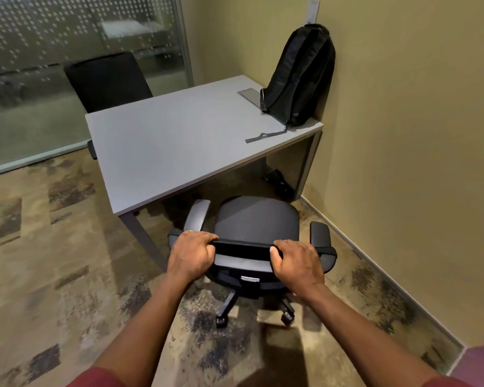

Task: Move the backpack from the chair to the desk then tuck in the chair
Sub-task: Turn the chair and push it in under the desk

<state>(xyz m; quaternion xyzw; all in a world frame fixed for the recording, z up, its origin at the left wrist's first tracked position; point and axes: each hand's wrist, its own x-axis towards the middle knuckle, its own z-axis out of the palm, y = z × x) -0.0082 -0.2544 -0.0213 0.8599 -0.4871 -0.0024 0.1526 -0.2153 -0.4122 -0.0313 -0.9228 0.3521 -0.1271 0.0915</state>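
A black backpack stands upright on the grey desk, at its far right corner, leaning against the yellow wall. One strap trails over the desktop. In front of the desk is a black office chair on wheels, its seat bare and its front edge just under the desk's near edge. My left hand and my right hand both grip the top of the chair's backrest, left and right of its middle.
A second black chair stands behind the desk by a frosted glass partition. The yellow wall runs close along the right. A dark object lies on the patterned carpet under the desk's right side.
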